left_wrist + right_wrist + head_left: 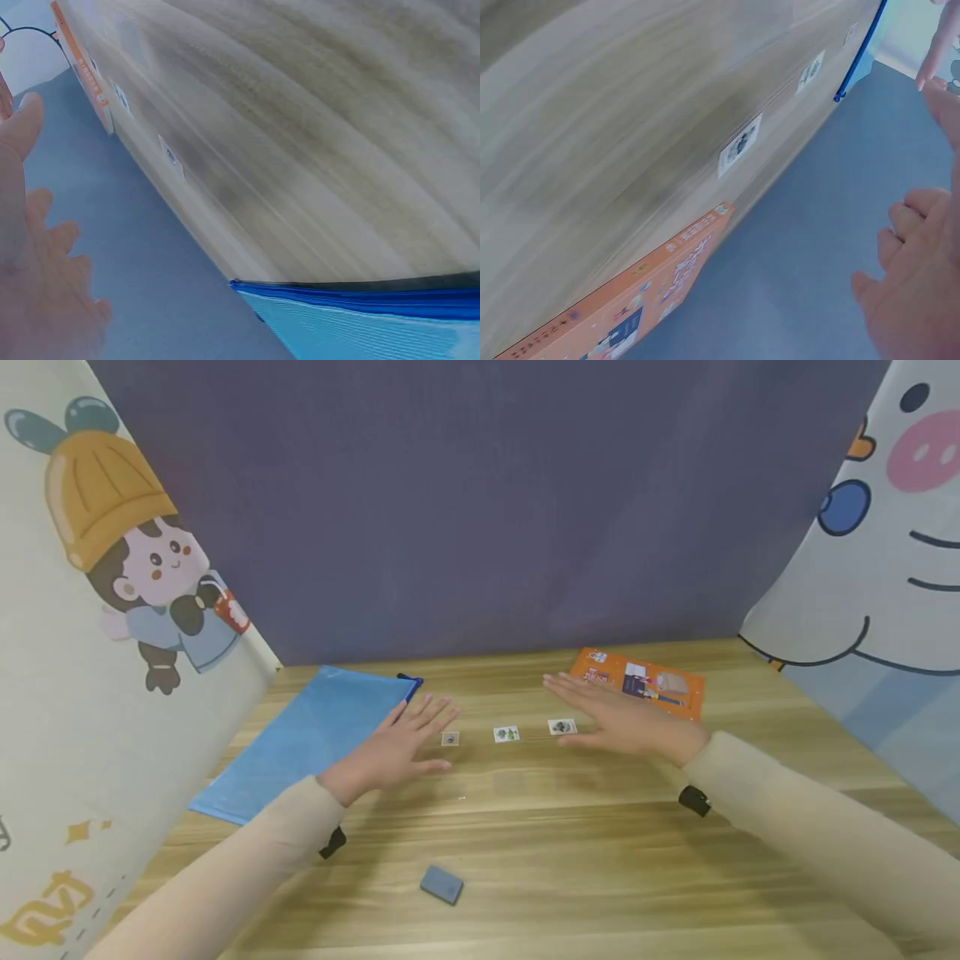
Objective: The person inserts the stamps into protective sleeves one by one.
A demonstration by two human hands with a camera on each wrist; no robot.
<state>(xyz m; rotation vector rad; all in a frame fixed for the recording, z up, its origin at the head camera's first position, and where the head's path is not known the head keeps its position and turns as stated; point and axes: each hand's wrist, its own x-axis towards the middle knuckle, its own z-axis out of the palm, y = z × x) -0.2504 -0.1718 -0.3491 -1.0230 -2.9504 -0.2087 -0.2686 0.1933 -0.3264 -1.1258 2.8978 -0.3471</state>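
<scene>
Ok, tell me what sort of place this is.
Probably a small indoor tabletop booth: a wood-grain table stands before a plain dark backdrop, between a left panel and a right panel, both printed with cartoons.

A person's bare left hand [397, 747] and bare right hand [626, 718], a plain pale-beige left sleeve [225, 864] and matching right sleeve [806, 827], long and full to the wrists, lightly creased, small black block [332, 843] beneath the left cuff, chunky black piece [694, 801] beneath the right.
</scene>
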